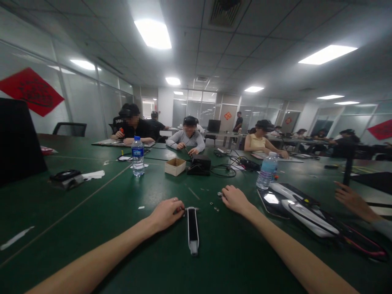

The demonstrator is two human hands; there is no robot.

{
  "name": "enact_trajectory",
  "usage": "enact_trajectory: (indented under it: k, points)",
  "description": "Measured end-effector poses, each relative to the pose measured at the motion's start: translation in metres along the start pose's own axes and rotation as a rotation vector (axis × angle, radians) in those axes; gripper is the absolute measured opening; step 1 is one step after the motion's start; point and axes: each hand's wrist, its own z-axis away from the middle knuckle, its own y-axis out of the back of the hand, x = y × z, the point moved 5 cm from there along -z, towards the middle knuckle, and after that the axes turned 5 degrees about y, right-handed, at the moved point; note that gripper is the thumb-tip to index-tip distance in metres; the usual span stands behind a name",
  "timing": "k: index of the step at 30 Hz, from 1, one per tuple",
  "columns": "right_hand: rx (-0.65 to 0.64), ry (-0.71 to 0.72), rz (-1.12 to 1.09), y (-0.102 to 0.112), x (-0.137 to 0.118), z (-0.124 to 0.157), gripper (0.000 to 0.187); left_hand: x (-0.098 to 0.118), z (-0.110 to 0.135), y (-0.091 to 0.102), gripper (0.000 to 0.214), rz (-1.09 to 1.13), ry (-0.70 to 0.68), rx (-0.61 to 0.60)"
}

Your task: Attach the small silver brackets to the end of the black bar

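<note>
My left hand rests on the green table with its fingers curled, touching the far end of a long narrow black-and-white part that lies lengthwise in front of me. My right hand lies on the table to the right, fingers curled down over a small item among several tiny screws or nuts. What either hand holds is too small to make out.
Two water bottles, a small cardboard box, a black device with cables and black-and-white devices sit on the table. A neighbour's hand reaches in at right. Several people sit opposite.
</note>
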Motion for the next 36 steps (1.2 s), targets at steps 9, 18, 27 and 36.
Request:
enact_trajectory:
  k: [9, 18, 27, 36]
  points:
    - [0.274, 0.093, -0.188, 0.041, -0.025, 0.001, 0.006, 0.001, 0.0, -0.001, 0.018, -0.019, -0.009, 0.011]
    - [0.145, 0.336, -0.416, 0.044, -0.083, 0.01, 0.011, -0.001, 0.0, -0.003, 0.013, -0.041, -0.031, 0.04]
    - [0.053, 0.343, -0.552, 0.037, -0.092, 0.011, 0.017, 0.0, 0.0, -0.002, 0.015, -0.059, -0.019, 0.039]
    - [0.068, 0.33, -0.584, 0.03, -0.097, 0.009, 0.023, 0.003, 0.0, -0.001, 0.015, -0.062, -0.027, 0.039]
